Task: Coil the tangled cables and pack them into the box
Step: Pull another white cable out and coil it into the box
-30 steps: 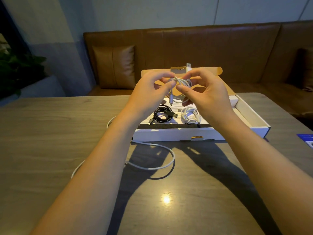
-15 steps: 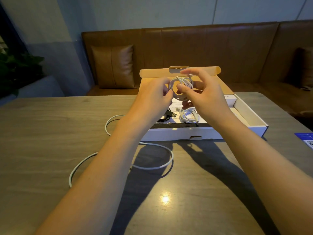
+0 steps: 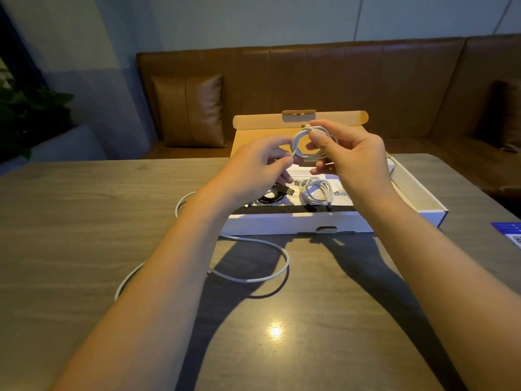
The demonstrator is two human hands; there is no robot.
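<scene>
Above the open white box [image 3: 332, 224], my right hand [image 3: 356, 155] holds a small coil of white cable [image 3: 299, 142] between thumb and fingers. My left hand [image 3: 258, 165] pinches the free strand that runs off the coil's left side. Inside the box lie a coiled white cable [image 3: 315, 191] and a coiled black cable [image 3: 275, 194], the black one partly hidden by my left hand. A long loose white cable [image 3: 255, 273] loops over the table in front of the box and passes under my left forearm.
The box lid [image 3: 300, 119] stands open at the far side. A blue card [image 3: 510, 231] lies at the table's right edge. A brown sofa [image 3: 338, 86] with a cushion [image 3: 189, 108] runs behind the table, and a plant [image 3: 25, 114] sits at the left.
My left hand has dropped away from the coil and now pinches only its trailing strand. The right hand keeps the coil, raised slightly. The loose cable's left loop came into view.
</scene>
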